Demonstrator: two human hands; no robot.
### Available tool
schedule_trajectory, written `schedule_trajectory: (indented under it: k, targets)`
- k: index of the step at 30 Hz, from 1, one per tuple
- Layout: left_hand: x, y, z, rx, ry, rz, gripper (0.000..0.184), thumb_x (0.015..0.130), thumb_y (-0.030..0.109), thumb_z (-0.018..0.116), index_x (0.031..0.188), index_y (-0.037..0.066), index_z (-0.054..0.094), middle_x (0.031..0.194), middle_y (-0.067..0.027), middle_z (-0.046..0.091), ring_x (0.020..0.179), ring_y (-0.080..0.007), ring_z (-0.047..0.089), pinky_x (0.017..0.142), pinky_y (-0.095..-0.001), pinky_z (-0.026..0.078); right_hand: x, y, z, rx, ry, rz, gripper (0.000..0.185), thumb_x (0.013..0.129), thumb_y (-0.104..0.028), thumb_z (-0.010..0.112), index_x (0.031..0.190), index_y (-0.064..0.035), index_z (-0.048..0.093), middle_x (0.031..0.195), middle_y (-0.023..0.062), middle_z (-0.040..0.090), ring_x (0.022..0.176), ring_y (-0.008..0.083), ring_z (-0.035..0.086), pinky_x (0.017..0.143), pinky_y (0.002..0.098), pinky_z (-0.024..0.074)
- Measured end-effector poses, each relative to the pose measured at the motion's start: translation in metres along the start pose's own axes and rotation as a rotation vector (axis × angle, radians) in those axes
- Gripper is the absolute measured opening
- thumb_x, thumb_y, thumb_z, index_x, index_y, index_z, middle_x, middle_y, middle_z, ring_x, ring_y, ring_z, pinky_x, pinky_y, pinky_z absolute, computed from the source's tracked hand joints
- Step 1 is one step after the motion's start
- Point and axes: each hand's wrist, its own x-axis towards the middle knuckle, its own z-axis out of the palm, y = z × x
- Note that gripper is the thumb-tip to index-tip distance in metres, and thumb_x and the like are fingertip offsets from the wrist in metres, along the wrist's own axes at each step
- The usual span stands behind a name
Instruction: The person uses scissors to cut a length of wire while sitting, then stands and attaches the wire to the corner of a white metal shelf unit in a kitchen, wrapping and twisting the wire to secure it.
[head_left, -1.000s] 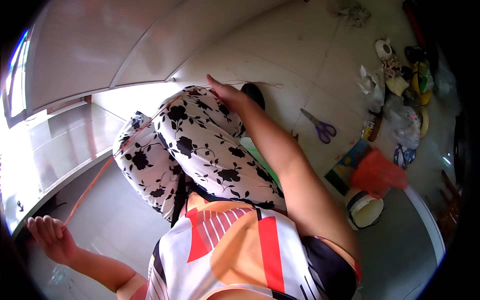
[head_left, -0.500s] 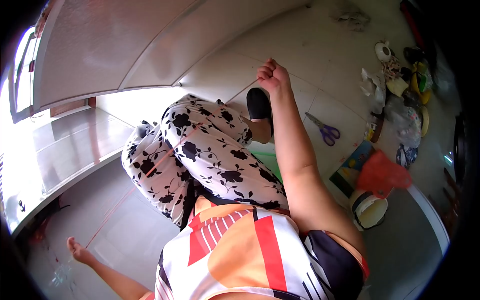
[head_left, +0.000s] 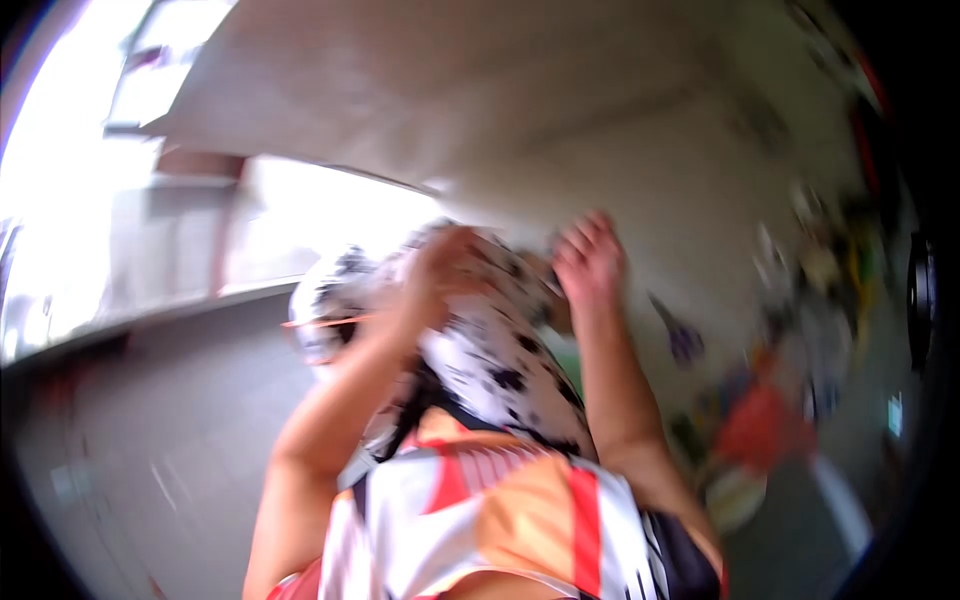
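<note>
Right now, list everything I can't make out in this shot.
- Head view: left hand; motion blur hides whether it grips anything.
- Head view: right hand; blur hides whether any cord lies in it.
- Head view: orange cord; blur swallows its run toward the left forearm.
- Head view: scattered items at right; too blurred to name each.

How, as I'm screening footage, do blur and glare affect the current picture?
In the head view, blur softens the left hand, right hand and scissors; at the head view's upper left, bright glare bleaches out detail.
</note>
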Motion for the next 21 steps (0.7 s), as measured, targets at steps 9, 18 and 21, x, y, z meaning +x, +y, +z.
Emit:
schedule_trajectory:
  k: [9, 18, 21]
  targets:
    - [0.001, -0.018, 0.102, -0.039, -0.148, 0.055, 0.018, 0.088, 0.022, 0.046, 0.085, 0.004, 0.048, 0.073, -0.0211, 0.057, 0.074, -0.0382, 0.056, 0.062, -0.0394, 0.044, -0.040, 0.016, 0.031, -0.136, 0.125, -0.063, 0.027, 0.094, -0.021, 0.037, 0.069, -0.0135, 0.042, 0.054, -0.0041, 0.022, 0.047, 0.0094, 0.020, 0.042, 0.0231, 0.0227]
    - [-0.003, -0.042, 0.067, 0.296, -0.240, 0.176, 0.017, 0.080, 0.025, 0.054, 0.087, 0.015, 0.066, 0.078, -0.0081, 0.064, 0.071, -0.0311, 0.061, 0.062, -0.0383, 0.049, -0.015, 0.012, -0.004, 0.105, -0.033, 0.113, 0.021, 0.090, -0.016, 0.043, 0.070, -0.0103, 0.042, 0.057, -0.0027, 0.030, 0.049, 0.0091, 0.027, 0.046, 0.0229, 0.0256]
    - [-0.012, -0.024, 0.033, 0.160, -0.349, -0.024, 0.016, 0.082, 0.016, 0.059, 0.093, 0.006, 0.066, 0.064, -0.0117, 0.059, 0.053, -0.0175, 0.053, 0.053, -0.0298, 0.043, 0.006, -0.011, -0.020, 0.024, 0.157, -0.013, 0.020, 0.093, -0.017, 0.042, 0.075, -0.0080, 0.047, 0.058, -0.0020, 0.037, 0.049, 0.0105, 0.032, 0.049, 0.0237, 0.0337]
